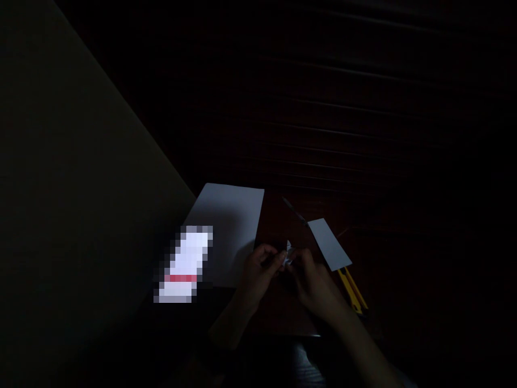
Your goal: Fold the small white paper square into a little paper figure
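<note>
Between my two hands is a small piece of folded white paper [288,252], with a pointed tip sticking up. My left hand [260,267] pinches its left side between thumb and fingers. On the other side, my right hand [309,275] has its fingers closed on the right edge of the same paper. Both hands are just above the dark table [278,318]. The finer folds are hard to make out in the dim light, and fingers hide part of the paper.
A large white sheet [226,215] lies to the left, with a bright, blurred-out screen [183,264] over its near-left part. Rightward are a pen [294,210], a white paper strip [329,243] and a yellow utility knife [351,291] partly under it. A pale wall [81,188] rises at left.
</note>
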`<control>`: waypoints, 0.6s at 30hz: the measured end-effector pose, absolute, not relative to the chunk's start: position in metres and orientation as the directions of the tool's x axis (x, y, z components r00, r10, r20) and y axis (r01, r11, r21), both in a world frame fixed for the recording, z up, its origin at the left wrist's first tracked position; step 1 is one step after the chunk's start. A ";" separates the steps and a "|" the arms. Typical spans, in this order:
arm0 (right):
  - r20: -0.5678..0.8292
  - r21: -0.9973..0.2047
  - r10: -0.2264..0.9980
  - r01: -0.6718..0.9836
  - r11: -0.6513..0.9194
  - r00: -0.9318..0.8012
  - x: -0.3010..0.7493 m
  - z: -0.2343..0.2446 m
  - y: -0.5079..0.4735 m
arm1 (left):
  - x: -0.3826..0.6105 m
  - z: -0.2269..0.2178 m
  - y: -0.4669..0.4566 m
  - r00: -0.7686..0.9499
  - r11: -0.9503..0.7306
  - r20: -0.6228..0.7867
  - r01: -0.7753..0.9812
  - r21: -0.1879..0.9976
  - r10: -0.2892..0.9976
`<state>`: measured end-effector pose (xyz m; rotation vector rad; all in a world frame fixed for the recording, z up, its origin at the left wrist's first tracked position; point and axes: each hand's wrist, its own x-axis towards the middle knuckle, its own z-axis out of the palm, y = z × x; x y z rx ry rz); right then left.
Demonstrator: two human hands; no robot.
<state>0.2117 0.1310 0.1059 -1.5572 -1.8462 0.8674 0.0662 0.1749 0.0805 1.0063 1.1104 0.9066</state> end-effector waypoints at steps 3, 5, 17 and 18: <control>0.037 -0.779 0.989 0.617 0.117 -0.142 0.210 0.106 0.131 | 0.066 0.079 0.174 0.217 0.299 -0.276 -0.086 0.950 0.937; 0.034 -0.769 0.991 0.630 0.108 -0.128 0.209 0.105 0.131 | 0.067 0.077 0.174 0.218 0.301 -0.279 -0.078 0.950 0.935; 0.024 -0.671 0.985 0.728 0.141 -0.169 0.213 0.107 0.131 | 0.069 0.077 0.173 0.200 0.298 -0.268 -0.140 0.944 0.942; 0.016 -0.665 0.986 0.734 0.137 -0.169 0.214 0.106 0.131 | 0.068 0.077 0.174 0.195 0.295 -0.266 -0.138 0.946 0.944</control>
